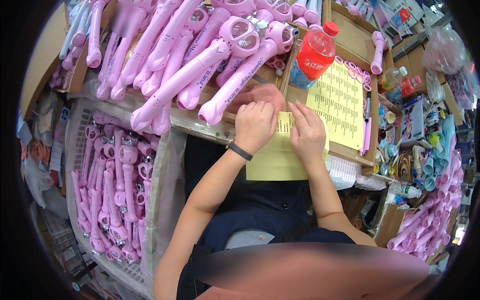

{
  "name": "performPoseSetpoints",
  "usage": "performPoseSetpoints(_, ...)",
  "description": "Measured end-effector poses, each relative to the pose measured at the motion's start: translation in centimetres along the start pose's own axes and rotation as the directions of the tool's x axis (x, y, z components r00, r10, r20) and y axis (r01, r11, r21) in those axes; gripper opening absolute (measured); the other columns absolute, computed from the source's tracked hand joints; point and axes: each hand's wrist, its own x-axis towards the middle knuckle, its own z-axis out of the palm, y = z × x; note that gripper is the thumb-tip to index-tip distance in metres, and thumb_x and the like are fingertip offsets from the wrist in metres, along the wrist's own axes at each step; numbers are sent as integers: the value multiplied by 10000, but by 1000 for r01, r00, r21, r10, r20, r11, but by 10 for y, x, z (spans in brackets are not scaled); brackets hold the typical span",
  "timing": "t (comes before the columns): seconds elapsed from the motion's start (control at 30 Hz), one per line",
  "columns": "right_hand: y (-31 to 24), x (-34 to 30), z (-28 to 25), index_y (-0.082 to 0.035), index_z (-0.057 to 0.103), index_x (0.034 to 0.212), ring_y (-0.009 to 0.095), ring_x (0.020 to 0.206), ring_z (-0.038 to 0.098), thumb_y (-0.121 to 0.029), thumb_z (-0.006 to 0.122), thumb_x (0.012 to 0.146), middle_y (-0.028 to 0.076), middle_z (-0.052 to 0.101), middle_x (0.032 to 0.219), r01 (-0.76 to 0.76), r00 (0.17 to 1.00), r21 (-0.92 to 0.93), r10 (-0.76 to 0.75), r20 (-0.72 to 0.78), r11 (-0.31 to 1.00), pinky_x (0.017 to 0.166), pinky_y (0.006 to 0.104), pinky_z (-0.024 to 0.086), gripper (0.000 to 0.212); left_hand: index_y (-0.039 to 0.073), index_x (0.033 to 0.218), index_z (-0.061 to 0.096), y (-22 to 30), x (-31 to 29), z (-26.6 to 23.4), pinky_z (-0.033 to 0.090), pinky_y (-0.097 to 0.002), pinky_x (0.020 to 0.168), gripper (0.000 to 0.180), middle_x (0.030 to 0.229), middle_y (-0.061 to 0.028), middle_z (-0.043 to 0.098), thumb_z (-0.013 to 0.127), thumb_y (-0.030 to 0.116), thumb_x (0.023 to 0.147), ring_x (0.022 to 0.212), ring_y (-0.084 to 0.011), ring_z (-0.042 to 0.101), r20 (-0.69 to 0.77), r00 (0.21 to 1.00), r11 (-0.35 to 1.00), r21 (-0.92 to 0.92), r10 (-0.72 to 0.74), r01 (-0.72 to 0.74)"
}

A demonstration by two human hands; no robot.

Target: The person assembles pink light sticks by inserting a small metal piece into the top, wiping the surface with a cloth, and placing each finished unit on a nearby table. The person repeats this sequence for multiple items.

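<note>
A yellow printed paper sheet [280, 157] hangs over the table's front edge in front of my body. Its upper part is folded or curled over, with a small block of print showing between my hands. My left hand [256, 126] grips the paper's upper left part, fingers bent and thumb side toward the middle. At its upper right part, my right hand [307, 131] pinches the paper, fingertips pointing away from me. Both fingertips are close together at the top edge. Just beyond my left hand, a pinkish smeared patch cannot be made out.
Pink toy wands [185, 82] are heaped at the table's left. A plastic crate [80, 125] of more wands stands lower left. A red-capped bottle [315, 55] is beyond my right hand, beside a yellow stack of printed sheets [337, 107]. Pink tubes [425, 220] pile at right.
</note>
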Motion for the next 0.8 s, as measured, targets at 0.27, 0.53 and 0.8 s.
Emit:
performPoseSetpoints(0.27,4,-1,-1,-131,711,1101,278,1097,604,-19,626,721,72,653,1168,78,995,-48,-75,63,996,895,379,492,405,80,727,532,-1,-1,0,409,-405,637,164,694,-84,548,642,148,829,675,-281,551,3,1000,1000,3,-2,2)
performPoseSetpoints(0.53,8,-9,-5,-62,727,824,338,1119,587,41,540,699,133,651,1151,-9,999,230,18,-35,973,970,413,461,247,80,728,540,0,-1,1,409,-405,632,159,693,-82,550,642,150,828,675,-279,553,-3,1000,1000,-2,-2,2)
performPoseSetpoints(0.8,40,-17,-6,-51,514,1197,318,1282,440,-84,496,812,166,469,1384,167,791,934,523,-318,316,1110,482,318,387,85,718,524,-1,-1,3,404,-419,670,156,703,-85,539,638,147,804,691,-290,550,-70,997,1000,-20,19,-20)
